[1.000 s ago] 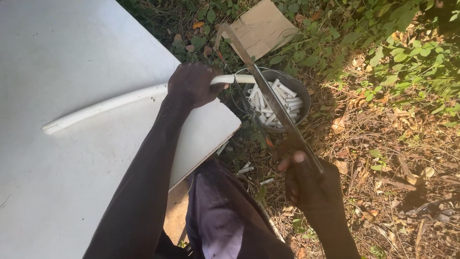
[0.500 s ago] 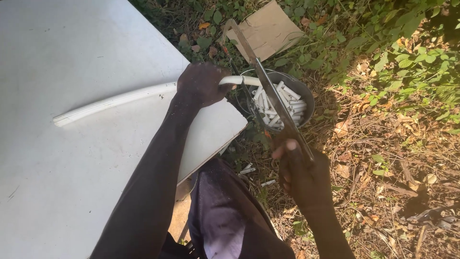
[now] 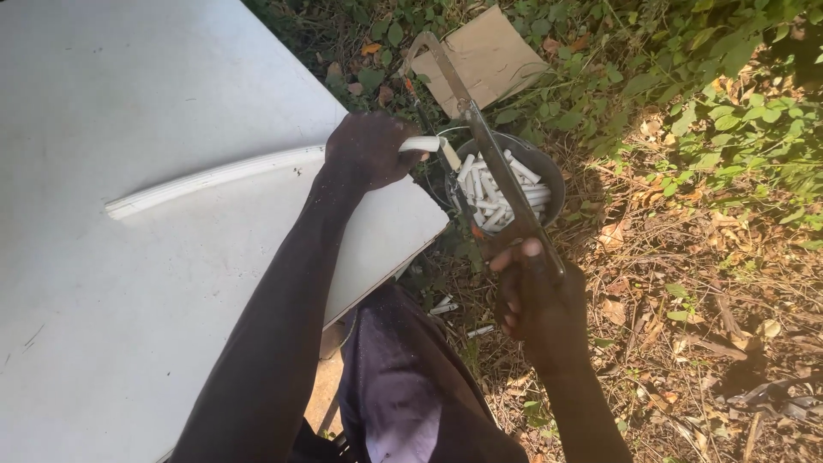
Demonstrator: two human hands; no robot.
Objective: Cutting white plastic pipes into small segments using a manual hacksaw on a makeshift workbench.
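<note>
Two hands, one pipe, one saw

Both our hands are busy over the corner of the white board (image 3: 129, 326). Our left hand (image 3: 369, 150) reaches out on a straight arm toward 12 o'clock and is clenched around the white pipe (image 3: 214, 176), pinning it near the board's edge; the pipe's long end trails off toward 9 o'clock. Our right hand (image 3: 540, 304), at 4 o'clock of the left, grips the handle of the hacksaw (image 3: 480, 141), whose frame slants up toward 11 o'clock across the pipe's short end. Just beyond, a dark bowl (image 3: 549, 167) on the ground holds short white pipe pieces (image 3: 497, 193). A cardboard sheet (image 3: 484, 56) lies at 12 o'clock.
</note>
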